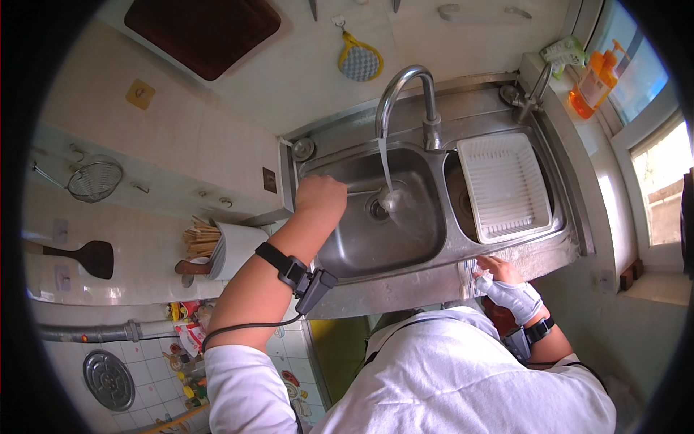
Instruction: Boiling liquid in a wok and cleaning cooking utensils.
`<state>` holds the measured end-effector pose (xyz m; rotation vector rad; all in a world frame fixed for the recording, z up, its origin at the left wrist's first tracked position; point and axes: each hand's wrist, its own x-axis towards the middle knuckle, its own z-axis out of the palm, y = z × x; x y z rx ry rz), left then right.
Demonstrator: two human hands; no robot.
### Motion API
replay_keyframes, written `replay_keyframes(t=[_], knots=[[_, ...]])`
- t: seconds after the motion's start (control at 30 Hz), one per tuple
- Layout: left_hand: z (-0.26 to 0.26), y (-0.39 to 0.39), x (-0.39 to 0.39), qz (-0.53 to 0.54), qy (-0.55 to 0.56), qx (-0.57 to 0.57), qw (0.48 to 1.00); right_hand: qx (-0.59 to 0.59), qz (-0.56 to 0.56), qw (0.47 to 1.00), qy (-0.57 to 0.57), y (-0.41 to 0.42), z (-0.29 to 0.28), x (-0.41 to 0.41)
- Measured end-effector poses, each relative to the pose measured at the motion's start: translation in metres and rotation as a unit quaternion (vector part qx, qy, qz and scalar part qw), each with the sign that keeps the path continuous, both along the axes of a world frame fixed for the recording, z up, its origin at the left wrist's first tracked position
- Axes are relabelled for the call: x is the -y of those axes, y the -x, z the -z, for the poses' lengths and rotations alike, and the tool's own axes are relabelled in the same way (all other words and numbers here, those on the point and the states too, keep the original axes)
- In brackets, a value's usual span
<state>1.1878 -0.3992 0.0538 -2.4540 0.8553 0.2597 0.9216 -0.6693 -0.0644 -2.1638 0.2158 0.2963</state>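
Note:
Water runs from the curved steel faucet (404, 92) into the left basin of the steel sink (379, 249), over its drain. My left hand (321, 196) is above the basin's left side, its fingers curled down and hidden, so whether it holds anything does not show. My right hand (499, 274), wrapped in a white covering around palm and wrist, rests by the counter's front edge, next to a patterned cloth (470, 278); its fingertips point left, and its hold is unclear. A white plastic dish rack (504, 187) sits over the right basin.
A white holder (244, 252) with chopsticks stands left of the sink. An orange soap bottle (593, 87) stands on the right ledge beside a small second tap (534, 97). A yellow-edged pot holder (360, 61) and a wire strainer (95, 180) hang on the walls.

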Motion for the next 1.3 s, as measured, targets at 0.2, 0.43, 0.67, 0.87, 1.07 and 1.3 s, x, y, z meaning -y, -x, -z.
replay_keyframes(t=[0.2,0.43,0.67,0.87,1.07,1.3], knots=[[0.018,-0.010,-0.013,0.005,0.017,0.001,1.000,0.003,0.013,1.000,-0.007,0.001,0.002,-0.004],[0.032,-0.021,-0.023,0.051,0.062,0.060,0.995,-0.003,0.006,1.000,-0.005,0.001,0.002,-0.009],[0.034,-0.037,-0.027,0.108,0.080,0.103,0.985,-0.008,0.010,1.000,-0.003,0.001,0.006,-0.009],[0.029,-0.043,-0.029,0.108,0.068,0.112,0.985,-0.023,0.014,1.000,0.004,-0.001,0.004,-0.011],[0.022,-0.040,-0.019,0.121,0.078,0.101,0.984,-0.032,0.002,0.999,-0.010,-0.008,-0.002,-0.014],[0.019,-0.041,-0.001,0.136,0.069,0.099,0.983,-0.014,0.004,1.000,-0.012,-0.007,0.007,-0.010]])
